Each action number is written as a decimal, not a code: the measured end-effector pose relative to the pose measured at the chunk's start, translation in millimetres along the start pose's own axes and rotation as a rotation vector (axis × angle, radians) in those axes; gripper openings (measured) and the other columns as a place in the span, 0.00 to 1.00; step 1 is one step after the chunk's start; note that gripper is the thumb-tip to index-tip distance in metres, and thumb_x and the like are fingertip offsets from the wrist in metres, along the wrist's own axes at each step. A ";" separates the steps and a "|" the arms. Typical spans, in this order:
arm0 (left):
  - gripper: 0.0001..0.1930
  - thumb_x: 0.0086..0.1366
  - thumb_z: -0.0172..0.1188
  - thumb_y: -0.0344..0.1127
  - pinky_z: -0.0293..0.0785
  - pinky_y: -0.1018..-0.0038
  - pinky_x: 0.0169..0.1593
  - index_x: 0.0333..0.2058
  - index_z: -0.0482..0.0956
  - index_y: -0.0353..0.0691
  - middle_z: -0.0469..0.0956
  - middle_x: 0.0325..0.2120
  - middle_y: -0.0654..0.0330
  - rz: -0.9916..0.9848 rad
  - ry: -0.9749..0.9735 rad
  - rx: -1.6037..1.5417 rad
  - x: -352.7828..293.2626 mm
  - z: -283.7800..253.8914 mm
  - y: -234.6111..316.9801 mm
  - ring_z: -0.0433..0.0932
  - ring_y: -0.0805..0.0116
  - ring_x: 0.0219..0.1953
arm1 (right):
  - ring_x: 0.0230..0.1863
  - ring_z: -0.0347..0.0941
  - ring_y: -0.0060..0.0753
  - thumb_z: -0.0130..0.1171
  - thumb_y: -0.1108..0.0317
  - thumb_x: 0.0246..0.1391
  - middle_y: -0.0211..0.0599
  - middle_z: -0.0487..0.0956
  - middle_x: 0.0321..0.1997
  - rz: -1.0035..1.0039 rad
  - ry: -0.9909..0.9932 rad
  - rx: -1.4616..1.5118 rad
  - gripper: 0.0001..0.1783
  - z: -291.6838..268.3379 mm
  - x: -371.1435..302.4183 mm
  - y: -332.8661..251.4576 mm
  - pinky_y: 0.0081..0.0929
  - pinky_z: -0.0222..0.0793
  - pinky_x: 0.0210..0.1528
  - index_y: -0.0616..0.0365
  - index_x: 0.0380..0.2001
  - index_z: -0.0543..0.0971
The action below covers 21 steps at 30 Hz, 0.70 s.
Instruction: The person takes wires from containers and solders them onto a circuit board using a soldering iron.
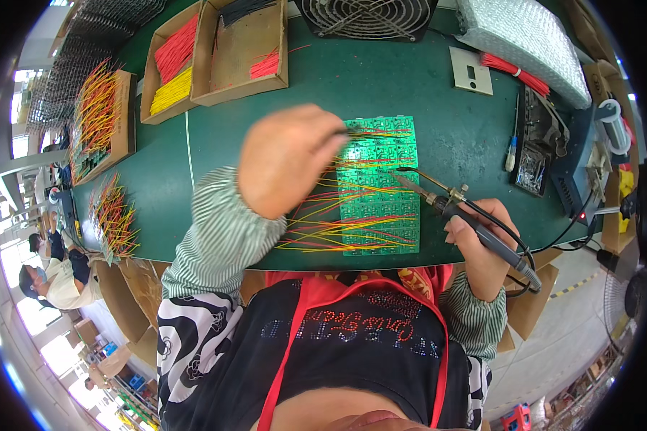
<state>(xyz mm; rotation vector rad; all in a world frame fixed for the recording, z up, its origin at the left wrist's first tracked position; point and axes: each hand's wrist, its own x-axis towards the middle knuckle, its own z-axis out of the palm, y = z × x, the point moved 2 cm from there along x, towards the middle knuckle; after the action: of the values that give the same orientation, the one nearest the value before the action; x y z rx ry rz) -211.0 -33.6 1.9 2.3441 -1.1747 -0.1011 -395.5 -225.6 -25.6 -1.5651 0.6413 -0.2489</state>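
A green panel of circuit boards (381,205) lies on the bench in front of me. Rows of red and yellow wires (316,233) cross it and hang out past its left edge. Over the panel's upper left corner is my left hand (284,161), slightly blurred, its fingertips pinched on what looks like a thin black wire (350,131). My right hand (485,241) grips a soldering iron (482,233) by its dark handle. A curved feed tube is clamped alongside the iron, and its tip points at the middle rows of the panel.
Cardboard trays of red, yellow and black wires (172,90) stand at the back left. Wired boards (113,219) are piled at the left. A fan (366,18) sits at the back. Toward the right are a blue soldering station (579,183), a screwdriver (512,151) and a red wire bundle (514,70).
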 end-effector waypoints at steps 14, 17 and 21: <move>0.09 0.56 0.58 0.36 0.70 0.63 0.32 0.27 0.75 0.35 0.75 0.25 0.55 0.007 -0.286 -0.105 8.1 48.5 7.1 0.74 0.54 0.29 | 0.23 0.70 0.14 0.63 0.75 0.43 0.29 0.77 0.23 0.007 -0.001 0.029 0.09 -1.1 4.3 2.6 0.13 0.66 0.26 0.64 0.30 0.75; 0.10 0.56 0.58 0.37 0.70 0.63 0.33 0.27 0.74 0.35 0.75 0.25 0.55 0.007 -0.285 -0.118 8.7 48.9 6.6 0.74 0.54 0.29 | 0.23 0.70 0.14 0.63 0.75 0.43 0.29 0.77 0.23 0.020 -0.012 0.017 0.09 -1.4 5.4 3.5 0.13 0.66 0.27 0.64 0.29 0.76; 0.10 0.56 0.57 0.37 0.69 0.63 0.33 0.27 0.74 0.35 0.75 0.25 0.55 0.017 -0.283 -0.126 9.8 48.8 6.1 0.74 0.54 0.29 | 0.24 0.70 0.14 0.63 0.75 0.43 0.30 0.77 0.23 -0.004 -0.020 -0.043 0.09 -2.3 5.8 3.5 0.13 0.66 0.27 0.64 0.30 0.75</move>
<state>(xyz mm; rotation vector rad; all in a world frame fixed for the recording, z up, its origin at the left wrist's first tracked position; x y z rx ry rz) -223.2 -64.2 -36.0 2.2595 -1.2783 -0.5004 -392.8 -230.6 -30.0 -1.6086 0.6315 -0.2239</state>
